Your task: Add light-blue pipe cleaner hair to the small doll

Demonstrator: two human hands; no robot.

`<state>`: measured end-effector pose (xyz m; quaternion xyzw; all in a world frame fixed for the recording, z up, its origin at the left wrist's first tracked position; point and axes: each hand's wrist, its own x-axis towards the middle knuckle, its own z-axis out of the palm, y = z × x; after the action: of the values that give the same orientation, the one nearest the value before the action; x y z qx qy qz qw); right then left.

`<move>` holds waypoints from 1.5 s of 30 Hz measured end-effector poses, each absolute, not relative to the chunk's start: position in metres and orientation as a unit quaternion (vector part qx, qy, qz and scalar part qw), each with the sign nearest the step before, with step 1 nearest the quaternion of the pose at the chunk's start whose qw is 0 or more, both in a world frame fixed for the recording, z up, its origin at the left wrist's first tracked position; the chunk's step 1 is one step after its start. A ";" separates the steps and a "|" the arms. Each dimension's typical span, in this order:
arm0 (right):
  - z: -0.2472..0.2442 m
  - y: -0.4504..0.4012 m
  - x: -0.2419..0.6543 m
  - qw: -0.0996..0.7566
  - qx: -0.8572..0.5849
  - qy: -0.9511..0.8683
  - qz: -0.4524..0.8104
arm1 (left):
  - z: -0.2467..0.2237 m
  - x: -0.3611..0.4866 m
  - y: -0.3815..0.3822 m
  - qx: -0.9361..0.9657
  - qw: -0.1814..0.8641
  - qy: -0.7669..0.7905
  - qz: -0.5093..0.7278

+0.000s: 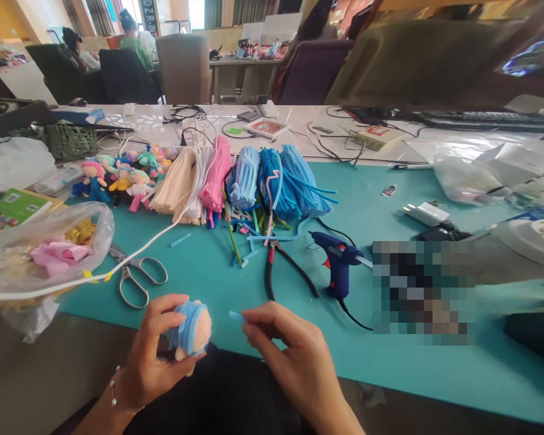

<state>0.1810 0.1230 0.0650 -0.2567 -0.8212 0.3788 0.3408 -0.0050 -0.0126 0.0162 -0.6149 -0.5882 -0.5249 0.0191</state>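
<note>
My left hand [156, 347] is wrapped round a small doll head [203, 331], pale peach with light blue strands wound about it like hair. Between the thumb and forefinger of my right hand [294, 347] is a short light blue piece of pipe cleaner [236, 315], a little to the right of the doll head and apart from it. Beyond my hands lie black-handled pliers [271, 272] and a dark blue glue gun [338, 260] on the green mat. Grey scissors [140, 278] rest farther left.
Bundles of pipe cleaners in peach [176, 181], pink [216, 175] and blue [299, 181] stand across the mat [381, 211]. Several small dolls [136, 181] sit left of them. A white cable [140, 249] crosses a plastic bag [9, 254]. A white lamp-like object [503, 248] is at right.
</note>
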 end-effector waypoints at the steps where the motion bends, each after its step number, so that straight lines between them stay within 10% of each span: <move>1: 0.071 0.120 0.184 0.352 -0.241 -0.817 0.388 | 0.019 -0.005 -0.012 -0.624 0.019 -0.580 -0.523; 45: 0.086 0.097 0.180 0.365 -0.160 -0.870 0.290 | 0.035 -0.002 -0.020 -0.705 0.059 -0.559 -0.433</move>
<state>0.1803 0.0966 0.0859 -0.1603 -0.8701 0.2899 0.3649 -0.0016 -0.0202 0.0350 -0.7046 -0.5591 -0.4329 0.0590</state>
